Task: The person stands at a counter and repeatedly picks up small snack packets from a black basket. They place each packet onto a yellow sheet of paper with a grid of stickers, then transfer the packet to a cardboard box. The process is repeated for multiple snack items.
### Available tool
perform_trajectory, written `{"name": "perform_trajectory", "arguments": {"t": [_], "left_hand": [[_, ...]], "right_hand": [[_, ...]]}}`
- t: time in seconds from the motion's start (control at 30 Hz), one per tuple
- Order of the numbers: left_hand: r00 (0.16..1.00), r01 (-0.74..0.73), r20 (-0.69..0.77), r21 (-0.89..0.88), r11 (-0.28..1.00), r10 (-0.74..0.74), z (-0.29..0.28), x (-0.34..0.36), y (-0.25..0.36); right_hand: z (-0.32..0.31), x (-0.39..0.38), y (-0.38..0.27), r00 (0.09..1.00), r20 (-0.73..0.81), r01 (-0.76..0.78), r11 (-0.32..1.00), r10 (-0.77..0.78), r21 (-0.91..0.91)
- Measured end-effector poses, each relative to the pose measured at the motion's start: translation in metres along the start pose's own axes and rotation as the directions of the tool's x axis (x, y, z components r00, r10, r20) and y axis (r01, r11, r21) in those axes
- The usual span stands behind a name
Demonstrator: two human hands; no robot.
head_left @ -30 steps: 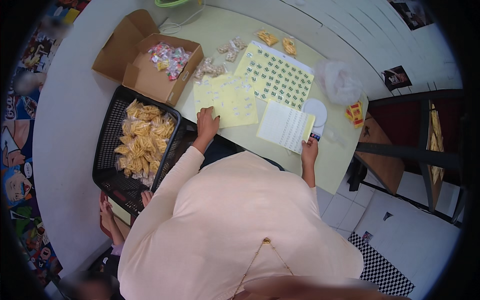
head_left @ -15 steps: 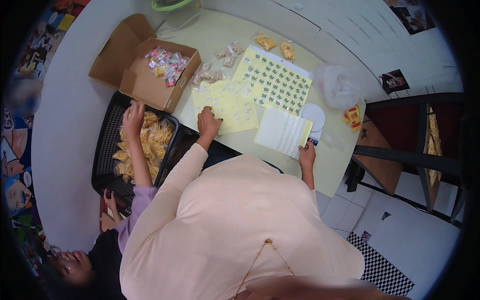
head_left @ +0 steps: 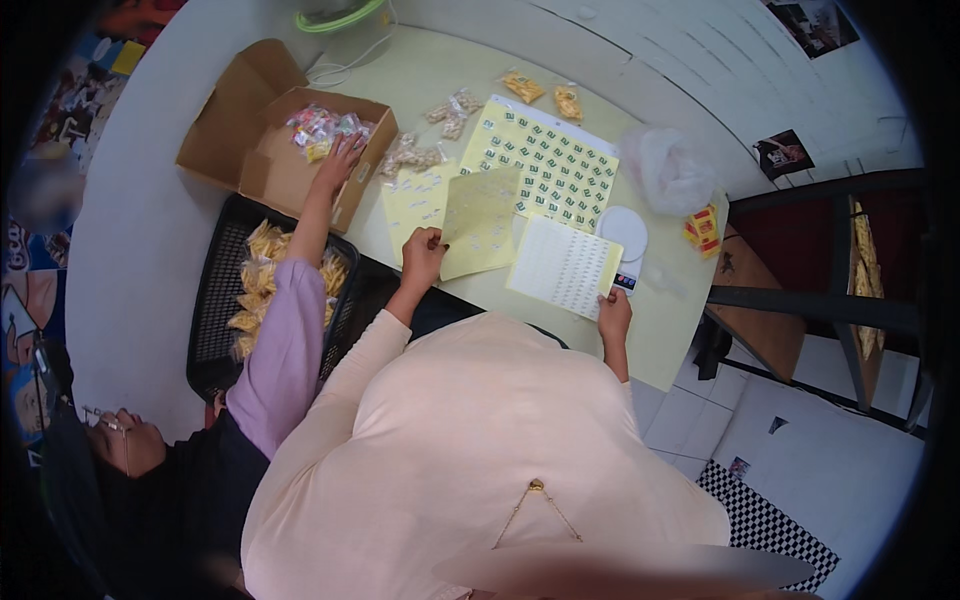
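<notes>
My left hand point(head_left: 428, 250) pinches the lower edge of a yellow sticker sheet point(head_left: 478, 225), lifted partly off another yellow sheet point(head_left: 410, 205) beneath it. My right hand point(head_left: 612, 308) grips the lower right corner of a white label sheet with yellow backing point(head_left: 555, 258), which lies partly over the base of a small white scale point(head_left: 623, 230). Behind these lies a larger yellow sheet with green printed stickers point(head_left: 545, 150). Small bags of pale snacks point(head_left: 410, 156) and yellow snacks point(head_left: 520, 87) are near the back of the table point(head_left: 660, 360).
A co-worker's hand point(head_left: 340, 155) reaches onto colourful packets point(head_left: 310, 125) in a cardboard box point(head_left: 260, 180). A black basket point(head_left: 210, 330) holds bagged yellow snacks point(head_left: 250, 300). A clear plastic bag point(head_left: 675, 170), yellow-red packets point(head_left: 700, 228) and a black shelf frame point(head_left: 800, 305) are at the right.
My left hand has lifted and turned up the edge of the yellow sheet. The co-worker has leaned in, the arm moving from the basket up into the cardboard box.
</notes>
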State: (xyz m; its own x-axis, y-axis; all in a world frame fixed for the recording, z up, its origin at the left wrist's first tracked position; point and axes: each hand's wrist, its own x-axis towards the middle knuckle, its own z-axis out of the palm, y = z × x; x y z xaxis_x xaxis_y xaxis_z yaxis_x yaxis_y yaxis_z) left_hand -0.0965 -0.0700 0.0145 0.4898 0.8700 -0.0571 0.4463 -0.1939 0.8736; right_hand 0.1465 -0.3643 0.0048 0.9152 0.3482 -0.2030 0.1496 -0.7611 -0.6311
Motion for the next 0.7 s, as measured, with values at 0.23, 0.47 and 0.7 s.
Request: {"name": "perform_trajectory", "arguments": {"t": [0.23,0.47,0.7], "left_hand": [[0.996,0.064,0.061,-0.120,0.991,-0.057,-0.004,-0.026,-0.003],[0.988,0.148,0.055,-0.120,0.982,-0.142,-0.006,-0.027,-0.015],[0.983,0.180,0.090,-0.255,0.950,-0.162,-0.014,-0.025,-0.001]], "right_hand": [[0.003,-0.003,-0.005,1.000,-0.001,0.006,1.000,-0.006,0.012],[0.006,-0.005,0.001,0.999,0.008,0.051,0.997,-0.051,0.065],[0.003,-0.004,0.005,0.999,0.030,0.035,0.997,-0.037,0.070]]}}
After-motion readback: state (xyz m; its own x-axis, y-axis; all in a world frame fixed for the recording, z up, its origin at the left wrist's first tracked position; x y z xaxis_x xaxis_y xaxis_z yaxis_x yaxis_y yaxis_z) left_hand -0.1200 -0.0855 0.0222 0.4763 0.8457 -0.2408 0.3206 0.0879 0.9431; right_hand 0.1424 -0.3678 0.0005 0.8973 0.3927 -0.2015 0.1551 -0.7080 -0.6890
